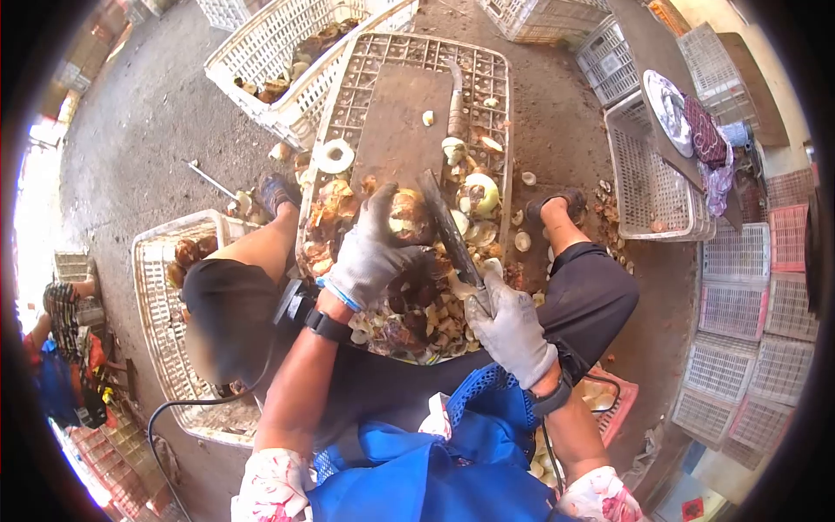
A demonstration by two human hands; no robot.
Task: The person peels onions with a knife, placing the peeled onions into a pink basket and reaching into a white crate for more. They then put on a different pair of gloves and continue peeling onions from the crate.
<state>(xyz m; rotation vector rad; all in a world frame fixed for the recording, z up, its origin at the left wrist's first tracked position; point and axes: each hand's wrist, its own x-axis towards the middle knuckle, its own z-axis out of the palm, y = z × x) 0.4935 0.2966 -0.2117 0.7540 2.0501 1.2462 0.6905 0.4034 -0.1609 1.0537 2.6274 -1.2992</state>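
trimming step: left hand [370,252] grips a brown husked fruit [409,217] above the upturned crate [409,52]; right hand [509,326] clenches the cleaver [448,230], blade at the fruit. next cut likely needs a controlled shave.

The gloved left hand [370,252] is gripping a round brown husked fruit [409,217] over an upturned white plastic crate [500,96] (peelings are piling on it), while the gloved right hand [511,326] is pressing a long dark-bladed knife [448,228] against it.
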